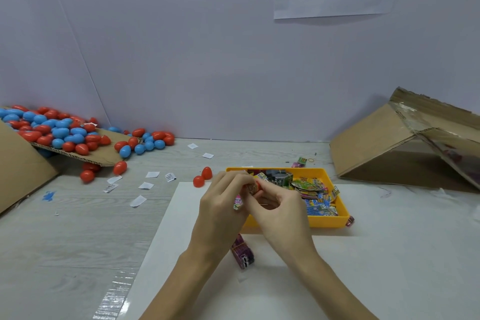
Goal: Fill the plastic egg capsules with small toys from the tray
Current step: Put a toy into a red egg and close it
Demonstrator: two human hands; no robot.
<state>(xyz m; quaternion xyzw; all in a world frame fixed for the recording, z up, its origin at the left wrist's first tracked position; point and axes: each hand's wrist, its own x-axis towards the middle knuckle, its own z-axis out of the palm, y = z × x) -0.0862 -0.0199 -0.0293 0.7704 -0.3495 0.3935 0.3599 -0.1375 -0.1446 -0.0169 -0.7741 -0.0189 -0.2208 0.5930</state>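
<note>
yellow tray (327,221) holds toy packets (310,189); left hand (220,205) and right hand (281,209) together grip a red egg (254,186) over it; loose eggs (62,132) far left.

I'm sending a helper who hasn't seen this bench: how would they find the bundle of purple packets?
Start at the yellow tray on the white sheet. Just in front of its near left corner, below the left hand, lies the purple packet bundle. Unlike the tray's loose packets, it is bound together, outside the tray.

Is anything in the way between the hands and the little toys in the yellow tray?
Nothing visible. Both hands, left and right, hold a red egg right over the tray, and its toys lie uncovered beside the right hand.
</note>
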